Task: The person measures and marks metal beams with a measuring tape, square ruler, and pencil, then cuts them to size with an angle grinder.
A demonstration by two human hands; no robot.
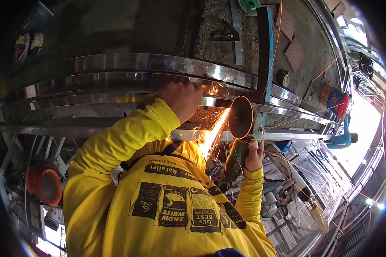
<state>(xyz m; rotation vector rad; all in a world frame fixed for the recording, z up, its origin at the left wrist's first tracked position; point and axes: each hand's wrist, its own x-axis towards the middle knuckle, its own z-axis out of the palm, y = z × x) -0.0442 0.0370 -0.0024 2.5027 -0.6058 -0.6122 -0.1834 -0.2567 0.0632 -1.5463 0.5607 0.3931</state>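
Observation:
My right hand [254, 154] is closed around an angle grinder [236, 159] with a dark green body and a silver head. Its round disc [240, 117] meets a shiny square metal tube [218, 102], and bright orange sparks [213, 132] stream down toward my yellow shirt. To the left of the disc, my left hand [181, 99] is curled over the metal tubing, its fingertips partly hidden. Several long shiny tubes lie side by side under it. Across their right part runs a dark bar with a blue edge [266, 55].
A dark clamp-like tool [225, 35], a green round item [248, 6] and brown tile-like pieces [294, 54] lie beyond the tubes. A tape roll [282, 77] sits near the bar. At lower left is an orange bucket-like object [43, 185]. Another person [344, 136] is at far right.

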